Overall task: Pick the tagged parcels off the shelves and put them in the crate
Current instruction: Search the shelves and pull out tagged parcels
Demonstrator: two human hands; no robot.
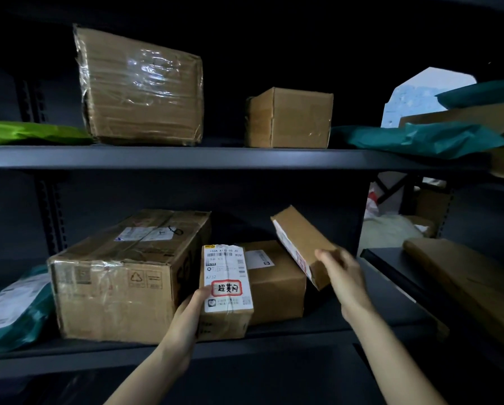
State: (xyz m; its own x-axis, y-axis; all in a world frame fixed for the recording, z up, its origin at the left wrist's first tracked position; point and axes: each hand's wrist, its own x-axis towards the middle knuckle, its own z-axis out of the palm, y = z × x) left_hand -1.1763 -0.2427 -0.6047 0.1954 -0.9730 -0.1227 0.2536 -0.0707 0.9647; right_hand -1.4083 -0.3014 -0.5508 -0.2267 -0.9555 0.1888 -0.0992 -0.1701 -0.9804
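Your left forearm reaches up from the bottom middle, and your left hand [190, 314] is wrapped around the left side of the tagged parcel [226, 290]. The thumb is laid across the front label beside the red-bordered tag. The other fingers are curled behind the parcel, hidden from view. The parcel stands upright at the front edge of the lower shelf [303, 334], squeezed between the large taped box [122, 276] on its left and a medium box [274, 287] behind and to its right.

Your right arm stretches in from the lower right, back of the hand toward you. Your right hand [345, 276] grips the near end of a flat carton [301, 244], fingers curled over its edge. The carton is tilted, with its far end raised over the medium box. You cannot tell whether the two touch.
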